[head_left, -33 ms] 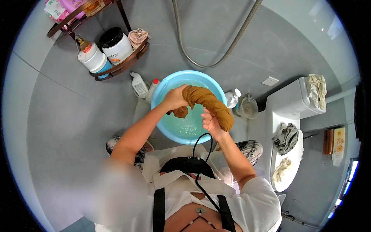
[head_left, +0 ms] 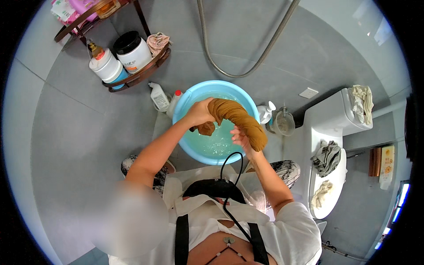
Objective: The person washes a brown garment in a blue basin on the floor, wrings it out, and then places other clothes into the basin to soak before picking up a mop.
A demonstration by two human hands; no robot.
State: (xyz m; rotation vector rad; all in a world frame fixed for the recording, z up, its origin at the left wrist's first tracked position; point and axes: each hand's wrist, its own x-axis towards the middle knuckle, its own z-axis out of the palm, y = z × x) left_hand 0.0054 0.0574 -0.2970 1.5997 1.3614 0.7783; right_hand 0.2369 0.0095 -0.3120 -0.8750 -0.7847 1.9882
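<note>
So, brn cloth (head_left: 243, 118) w/ twists, wetness unclear

- 2 bare hands, one left hand (head_left: 201, 111) and one right hand (head_left: 240, 138), obviously lol
- 1 twisted brown cloth (head_left: 238, 115)
- 1 light-blue basin (head_left: 216, 84)
- 3 bottles by it: toilet-cleaner bottle (head_left: 159, 97), red-capped bottle (head_left: 175, 101), pump bottle (head_left: 265, 113)
- 1 clear plastic container (head_left: 285, 123)
- 1 toilet (head_left: 327, 110)
- 2 cloths on its lid: grey striped cloth (head_left: 327, 159), cream cloth (head_left: 322, 194)
- pale cloth (head_left: 362, 104) on the tank, can't tell if it's 1 or 2
- 1 corner rack (head_left: 150, 69), 2 tiers showing
- lower tier: 1 black-lidded jar (head_left: 134, 55), 1 amber bottle (head_left: 95, 51), 1 pink cloth (head_left: 157, 43), plus a white-and-blue tub (head_left: 106, 68) that might be 2 stacked, dunno
- 1 metal hose (head_left: 205, 39)
- 1 wall outlet (head_left: 308, 92)
- 2 black straps (head_left: 182, 240)
</note>
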